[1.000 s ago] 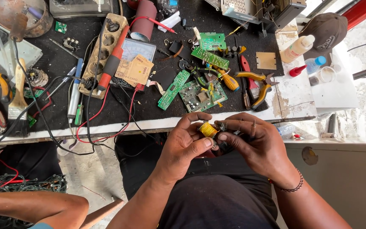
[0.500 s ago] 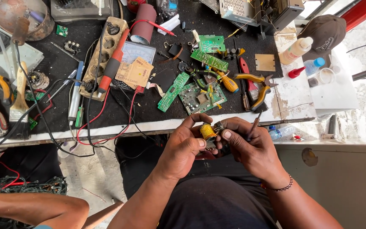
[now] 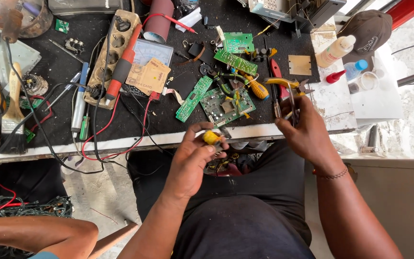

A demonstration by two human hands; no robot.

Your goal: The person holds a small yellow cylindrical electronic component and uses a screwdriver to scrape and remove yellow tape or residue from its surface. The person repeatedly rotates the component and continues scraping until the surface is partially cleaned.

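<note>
Since half a second ago the two hands have come apart: the right hand (image 3: 307,132) has lifted away from the left and now sits at the table (image 3: 120,144) edge, its fingers (image 3: 291,112) clenched around a thin metal tool (image 3: 291,103) beside the yellow-handled pliers (image 3: 291,85). The left hand (image 3: 195,156) stays over the lap, fingers grasping a small yellow part (image 3: 212,137) with wires (image 3: 224,165) hanging beneath it, just below the table edge. Green circuit boards (image 3: 226,103) and a yellow-handled screwdriver (image 3: 252,86) lie unmoved on the black mat. Another person's forearm (image 3: 39,235) remains at lower left.
</note>
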